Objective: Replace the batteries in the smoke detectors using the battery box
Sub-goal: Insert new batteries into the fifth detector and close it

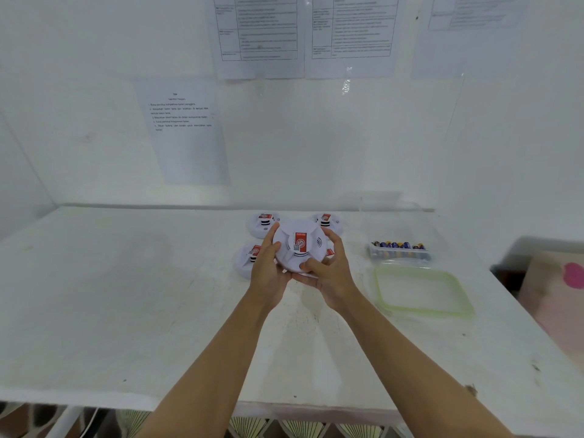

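1. The left hand (pixel 268 273) curls its fingers (pixel 270 238) round the left rim of a white smoke detector (pixel 298 245), with the thumb lying on its face.
2. The right hand (pixel 335 276) grips the opposite rim. Its fingers curve over the far edge and the thumb presses the lower face below the red label.
3. Between both palms, the smoke detector is held above the table (pixel 158 295), face toward the camera.
4. A second detector (pixel 264 223) lies just beyond the left fingertips, a third detector (pixel 328 220) beyond the right fingertips, and a fourth detector (pixel 246 260) beside the left knuckles.
5. Right of the right hand stands the clear battery box (pixel 399 252), holding a row of batteries (pixel 398 245). Its green-rimmed lid (pixel 456 292) lies just beside it, nearer the camera.
6. Far beyond the fingers, printed sheets (pixel 186 131) hang on the wall.
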`<action>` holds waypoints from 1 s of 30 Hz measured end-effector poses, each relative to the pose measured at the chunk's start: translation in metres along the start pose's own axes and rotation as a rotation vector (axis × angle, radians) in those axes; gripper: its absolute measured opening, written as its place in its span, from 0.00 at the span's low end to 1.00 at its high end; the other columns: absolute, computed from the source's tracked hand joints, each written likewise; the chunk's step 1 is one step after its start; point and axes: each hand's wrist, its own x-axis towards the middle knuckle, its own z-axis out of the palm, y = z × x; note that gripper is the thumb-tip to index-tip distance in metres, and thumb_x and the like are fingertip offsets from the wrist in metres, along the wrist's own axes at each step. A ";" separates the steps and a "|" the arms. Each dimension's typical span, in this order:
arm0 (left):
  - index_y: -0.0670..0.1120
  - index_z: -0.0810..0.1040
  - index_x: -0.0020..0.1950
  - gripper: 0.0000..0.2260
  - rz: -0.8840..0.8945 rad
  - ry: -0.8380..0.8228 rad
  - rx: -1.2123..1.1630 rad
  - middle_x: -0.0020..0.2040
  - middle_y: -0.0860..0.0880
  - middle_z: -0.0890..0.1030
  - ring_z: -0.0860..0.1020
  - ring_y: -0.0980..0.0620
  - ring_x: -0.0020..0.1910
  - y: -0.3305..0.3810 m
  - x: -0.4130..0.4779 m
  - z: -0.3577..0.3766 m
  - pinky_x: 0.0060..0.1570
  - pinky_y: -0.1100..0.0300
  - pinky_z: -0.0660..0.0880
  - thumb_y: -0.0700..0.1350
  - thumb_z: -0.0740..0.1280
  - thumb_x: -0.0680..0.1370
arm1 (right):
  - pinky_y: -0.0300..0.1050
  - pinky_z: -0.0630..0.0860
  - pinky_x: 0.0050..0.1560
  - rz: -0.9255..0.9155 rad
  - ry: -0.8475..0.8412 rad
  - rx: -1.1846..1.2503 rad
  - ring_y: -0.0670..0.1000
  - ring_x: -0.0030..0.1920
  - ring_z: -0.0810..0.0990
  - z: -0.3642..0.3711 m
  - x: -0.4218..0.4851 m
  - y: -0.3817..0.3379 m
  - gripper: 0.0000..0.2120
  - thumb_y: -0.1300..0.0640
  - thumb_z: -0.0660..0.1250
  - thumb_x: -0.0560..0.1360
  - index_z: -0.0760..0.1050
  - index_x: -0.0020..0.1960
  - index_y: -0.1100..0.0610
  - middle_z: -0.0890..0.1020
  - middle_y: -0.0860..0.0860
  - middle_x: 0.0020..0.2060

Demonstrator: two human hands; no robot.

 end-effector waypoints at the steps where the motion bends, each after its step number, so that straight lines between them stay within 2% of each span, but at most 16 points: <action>1: 0.48 0.63 0.74 0.19 0.000 0.004 0.007 0.68 0.44 0.72 0.76 0.45 0.60 0.000 0.000 0.000 0.45 0.55 0.79 0.47 0.52 0.83 | 0.50 0.82 0.43 0.001 0.001 0.000 0.50 0.47 0.82 0.000 0.000 0.000 0.31 0.75 0.62 0.71 0.63 0.64 0.47 0.80 0.46 0.50; 5: 0.48 0.63 0.74 0.19 -0.018 0.003 0.020 0.68 0.44 0.72 0.74 0.44 0.62 0.001 0.000 -0.001 0.46 0.55 0.79 0.48 0.52 0.83 | 0.49 0.82 0.41 -0.002 0.002 -0.005 0.49 0.45 0.83 0.002 -0.001 -0.001 0.30 0.75 0.62 0.71 0.64 0.64 0.47 0.80 0.46 0.49; 11: 0.48 0.63 0.74 0.20 -0.030 -0.001 0.031 0.69 0.43 0.72 0.72 0.41 0.66 0.001 0.003 -0.005 0.48 0.54 0.79 0.48 0.51 0.83 | 0.51 0.82 0.44 -0.013 0.000 -0.017 0.51 0.48 0.81 0.003 -0.001 -0.001 0.30 0.75 0.62 0.72 0.63 0.66 0.49 0.79 0.47 0.51; 17: 0.49 0.63 0.74 0.20 -0.037 -0.003 0.027 0.69 0.44 0.72 0.72 0.42 0.66 0.000 0.004 -0.007 0.48 0.54 0.79 0.49 0.52 0.83 | 0.49 0.82 0.41 -0.007 -0.002 -0.010 0.48 0.43 0.84 0.001 0.000 0.000 0.31 0.75 0.62 0.71 0.63 0.66 0.49 0.80 0.46 0.48; 24: 0.48 0.63 0.74 0.20 -0.037 0.008 0.017 0.69 0.43 0.71 0.73 0.42 0.65 -0.001 0.003 -0.006 0.44 0.56 0.80 0.50 0.52 0.83 | 0.53 0.81 0.45 -0.005 -0.002 0.002 0.51 0.47 0.82 0.000 0.000 0.002 0.31 0.75 0.62 0.71 0.63 0.65 0.48 0.80 0.47 0.50; 30: 0.47 0.63 0.74 0.20 -0.029 -0.006 -0.012 0.69 0.42 0.72 0.75 0.45 0.60 0.001 0.002 -0.003 0.44 0.56 0.80 0.49 0.52 0.83 | 0.52 0.82 0.44 -0.011 0.004 -0.017 0.53 0.48 0.81 0.001 0.002 0.002 0.30 0.74 0.62 0.71 0.63 0.64 0.47 0.79 0.49 0.51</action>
